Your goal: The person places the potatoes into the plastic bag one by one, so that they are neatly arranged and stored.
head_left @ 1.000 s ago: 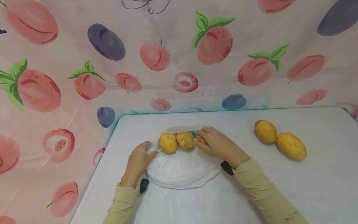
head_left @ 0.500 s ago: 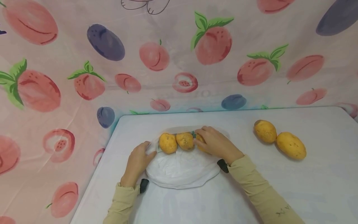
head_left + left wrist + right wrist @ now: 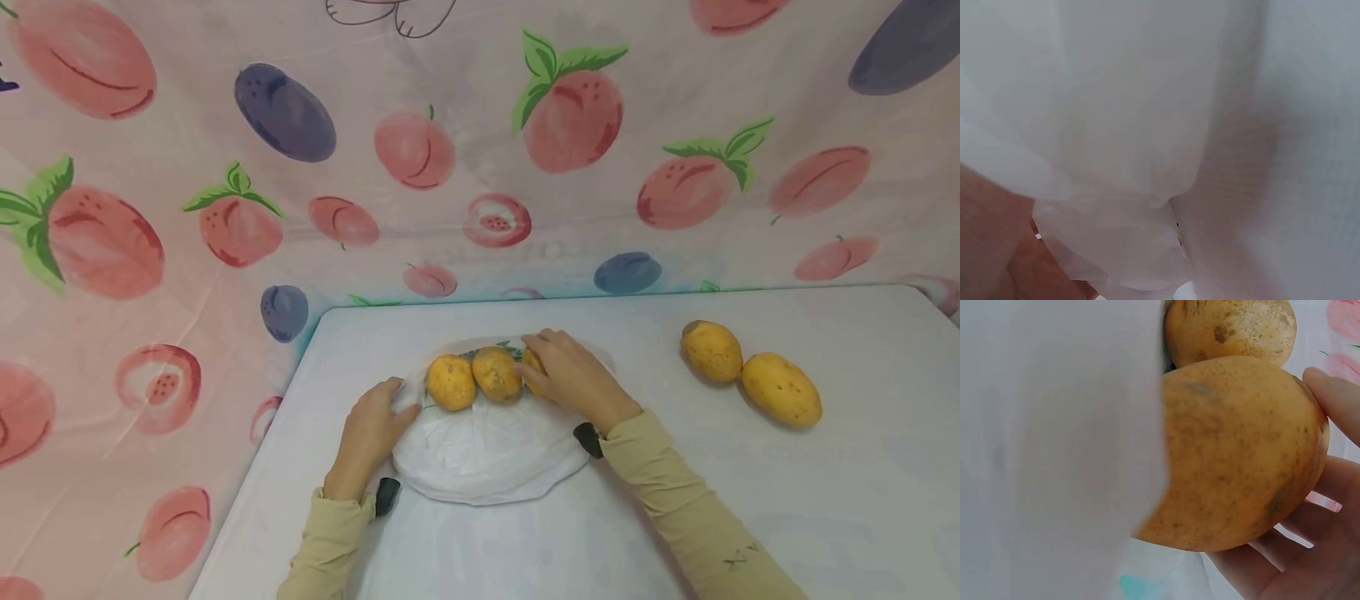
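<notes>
A white plastic bag (image 3: 487, 458) lies on the table with its mouth at the far side. Two potatoes, the left one (image 3: 451, 382) and the middle one (image 3: 497, 374), sit side by side at its mouth. To their right my right hand (image 3: 573, 375) grips a third potato (image 3: 1241, 456), largely covered by the hand in the head view. In the right wrist view, thumb and fingers curve round it, and white plastic covers its left part. My left hand (image 3: 371, 429) holds the bag's left edge; in the left wrist view the plastic (image 3: 1116, 94) hides most of that hand.
Two more potatoes, one rounder (image 3: 712, 352) and one longer (image 3: 782, 390), touch each other on the white table (image 3: 750, 500) to the right. A fruit-print cloth (image 3: 450, 83) hangs behind the table and along its left side.
My right hand has shifted slightly left and away from me, with its potato. The middle potato has nudged a little toward the far side. My left hand has stayed where it was.
</notes>
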